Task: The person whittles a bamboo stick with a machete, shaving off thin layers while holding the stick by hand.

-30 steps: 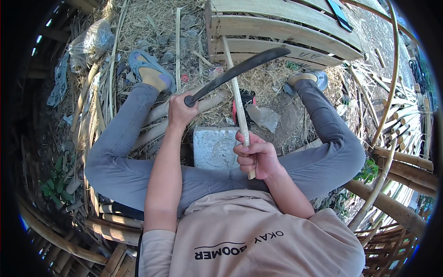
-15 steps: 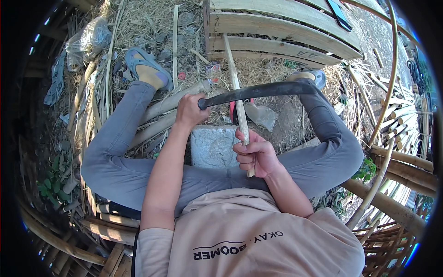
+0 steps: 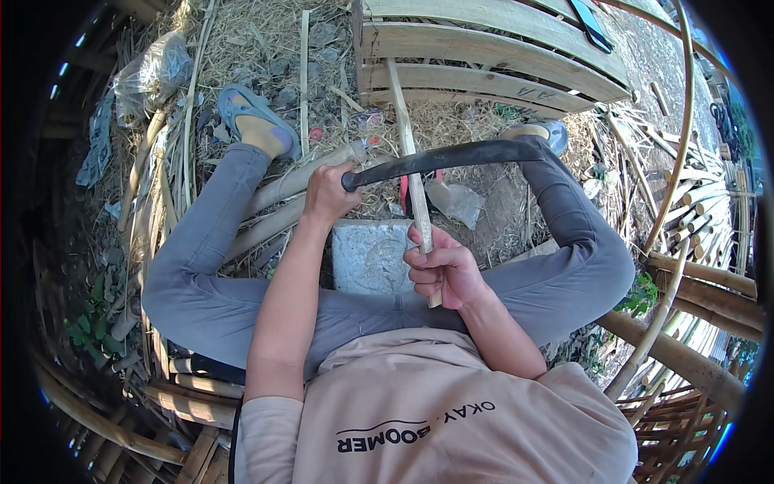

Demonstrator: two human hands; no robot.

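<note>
My left hand (image 3: 325,192) is closed at the rounded end of a long curved black tool, shaped like a machete (image 3: 451,157). The machete stretches to the right, its far end by my right knee, and crosses over a split bamboo strip (image 3: 421,211). My right hand (image 3: 442,268) is wrapped round the near end of that strip, thumb along it. The strip slants away from me, its far end at the slatted wooden crate (image 3: 451,42). Below and between my hands sits a pale stone block (image 3: 372,256).
Bamboo poles (image 3: 294,189) lie on the straw-strewn ground by my left leg. A clear plastic bag (image 3: 157,73) is at the far left. Cut bamboo (image 3: 700,211) is piled at the right, near a bamboo frame (image 3: 685,363). A plastic scrap (image 3: 458,202) lies beyond the block.
Both hands, the machete and the bamboo strip have shifted very slightly left. My grips look the same.
</note>
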